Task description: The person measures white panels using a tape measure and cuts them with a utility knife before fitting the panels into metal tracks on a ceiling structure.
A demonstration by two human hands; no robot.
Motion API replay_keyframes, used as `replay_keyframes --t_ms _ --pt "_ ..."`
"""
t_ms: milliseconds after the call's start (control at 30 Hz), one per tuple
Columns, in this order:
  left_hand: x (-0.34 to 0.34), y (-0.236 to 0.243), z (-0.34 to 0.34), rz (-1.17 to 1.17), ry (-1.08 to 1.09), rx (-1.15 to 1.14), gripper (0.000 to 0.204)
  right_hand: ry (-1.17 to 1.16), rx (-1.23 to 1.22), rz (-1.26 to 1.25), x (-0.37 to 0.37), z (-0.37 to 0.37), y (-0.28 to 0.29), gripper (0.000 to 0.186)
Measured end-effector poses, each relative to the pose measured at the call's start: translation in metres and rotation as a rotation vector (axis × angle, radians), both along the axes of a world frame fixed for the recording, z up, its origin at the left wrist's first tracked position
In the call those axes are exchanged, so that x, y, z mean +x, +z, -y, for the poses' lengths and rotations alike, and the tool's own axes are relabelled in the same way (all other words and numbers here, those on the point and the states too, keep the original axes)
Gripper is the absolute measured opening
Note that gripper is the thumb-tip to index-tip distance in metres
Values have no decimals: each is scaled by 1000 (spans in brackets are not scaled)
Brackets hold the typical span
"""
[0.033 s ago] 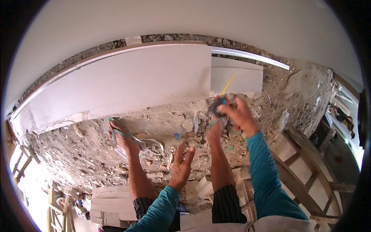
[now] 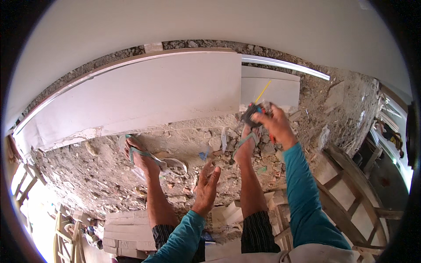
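Gripping a small, light, rigid tape measure (image 2: 253, 113), the right hand (image 2: 274, 125) wraps its case; left hand (image 2: 206, 184), below it, hangs open.

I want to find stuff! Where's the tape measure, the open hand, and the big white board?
tape measure (image 2: 253, 113), head view, its dark case
left hand (image 2: 207, 182), head view, its palm
white board (image 2: 144, 94), head view, its flat face
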State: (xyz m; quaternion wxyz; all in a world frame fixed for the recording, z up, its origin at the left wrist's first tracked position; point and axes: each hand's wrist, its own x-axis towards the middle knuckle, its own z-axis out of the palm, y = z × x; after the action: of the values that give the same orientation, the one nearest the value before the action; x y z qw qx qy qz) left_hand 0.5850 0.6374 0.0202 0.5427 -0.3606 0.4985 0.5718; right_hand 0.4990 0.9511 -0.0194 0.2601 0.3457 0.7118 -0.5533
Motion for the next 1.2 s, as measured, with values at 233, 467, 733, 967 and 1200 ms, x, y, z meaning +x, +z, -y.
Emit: replay_keyframes --t_ms 233,467,733,967,1200 --pt "-10 0 3 103 211 -22 78 418 583 -109 -11 -72 -86 39" --pt "-54 -50 22 -90 499 -207 91 755 967 -323 -122 -44 -72 51" --pt "-132 -105 40 -279 840 -119 68 976 851 49 -158 -56 -102 51" --pt "-128 -128 39 -270 1060 -92 26 896 977 -119 -144 -59 -101 46" --pt "-94 -134 57 -273 1004 -85 21 832 925 -150 -144 -71 -86 44"
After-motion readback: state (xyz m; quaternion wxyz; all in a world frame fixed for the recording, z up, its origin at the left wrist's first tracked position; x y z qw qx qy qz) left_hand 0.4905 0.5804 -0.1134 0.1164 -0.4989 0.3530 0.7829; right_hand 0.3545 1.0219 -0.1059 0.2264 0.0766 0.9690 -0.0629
